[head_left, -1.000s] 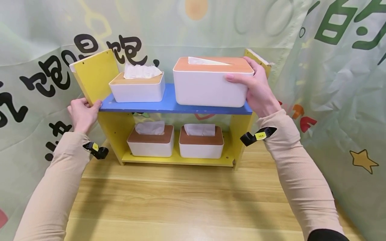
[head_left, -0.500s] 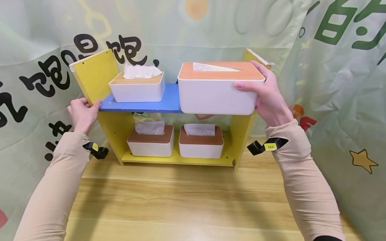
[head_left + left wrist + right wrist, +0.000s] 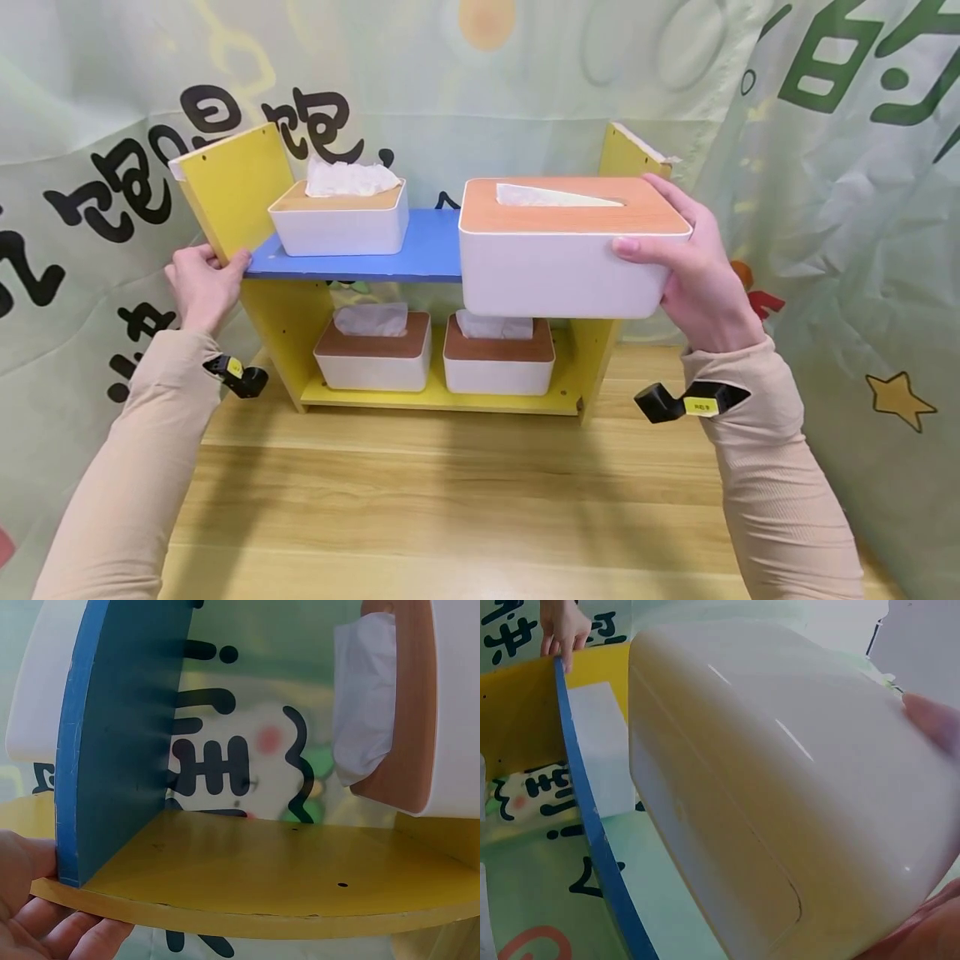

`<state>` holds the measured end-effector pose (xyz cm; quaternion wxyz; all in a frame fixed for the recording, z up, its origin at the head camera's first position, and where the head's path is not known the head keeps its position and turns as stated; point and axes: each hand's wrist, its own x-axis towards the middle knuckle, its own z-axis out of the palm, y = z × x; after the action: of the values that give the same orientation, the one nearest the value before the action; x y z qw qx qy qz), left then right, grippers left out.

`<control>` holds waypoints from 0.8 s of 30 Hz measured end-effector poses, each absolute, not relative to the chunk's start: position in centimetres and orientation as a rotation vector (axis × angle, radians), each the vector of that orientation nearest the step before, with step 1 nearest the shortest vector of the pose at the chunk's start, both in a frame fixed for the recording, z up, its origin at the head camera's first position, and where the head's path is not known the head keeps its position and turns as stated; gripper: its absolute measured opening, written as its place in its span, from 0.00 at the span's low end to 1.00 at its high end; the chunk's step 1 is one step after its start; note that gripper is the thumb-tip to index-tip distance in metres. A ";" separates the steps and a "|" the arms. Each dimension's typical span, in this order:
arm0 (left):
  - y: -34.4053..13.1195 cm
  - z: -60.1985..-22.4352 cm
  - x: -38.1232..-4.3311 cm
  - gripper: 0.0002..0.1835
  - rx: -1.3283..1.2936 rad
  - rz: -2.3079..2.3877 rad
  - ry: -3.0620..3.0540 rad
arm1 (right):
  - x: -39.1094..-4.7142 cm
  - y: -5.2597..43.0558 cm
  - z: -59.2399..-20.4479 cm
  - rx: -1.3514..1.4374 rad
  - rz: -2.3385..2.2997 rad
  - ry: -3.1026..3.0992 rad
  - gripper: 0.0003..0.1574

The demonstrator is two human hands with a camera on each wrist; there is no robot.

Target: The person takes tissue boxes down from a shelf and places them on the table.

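My right hand (image 3: 703,283) grips a white tissue box (image 3: 562,275) with a wood-look lid by its right end, thumb on the front face. The box is held in the air in front of the shelf unit's right half, and a bit of tissue shows in its lid slot. In the right wrist view its pale underside (image 3: 720,802) faces the camera. My left hand (image 3: 204,285) holds the left edge of the yellow and blue shelf unit (image 3: 352,267). In the left wrist view, the thumb touches the blue board (image 3: 67,772) and the fingers (image 3: 71,930) lie behind the yellow side panel.
Another tissue box (image 3: 341,225) sits on the blue shelf at left. Two brown-lidded tissue boxes, a left one (image 3: 371,367) and a right one (image 3: 498,375), stand on the lower yellow shelf. Wood-grain surface (image 3: 420,500) lies in front; a printed cloth (image 3: 525,67) hangs behind.
My right hand has carried the tissue box off the blue shelf area, toward me, downward and to the right. The left hand keeps its hold on the shelf unit.
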<state>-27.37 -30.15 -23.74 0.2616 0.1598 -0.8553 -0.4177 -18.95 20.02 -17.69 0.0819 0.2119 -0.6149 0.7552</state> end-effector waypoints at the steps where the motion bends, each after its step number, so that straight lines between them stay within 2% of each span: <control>1: -30.1 -23.7 -27.4 0.27 0.433 -1.129 -2.315 | -18.7 20.2 -17.8 0.637 2.255 -1.836 0.41; 24: -30.4 -23.9 -27.5 0.28 0.430 -1.172 -2.322 | -16.5 25.6 -20.9 0.624 2.273 -1.810 0.46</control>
<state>-27.49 -30.38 -23.88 0.2501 0.1578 -0.8528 -0.4305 -16.55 25.61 -20.87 0.0845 0.2092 -0.6069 0.7621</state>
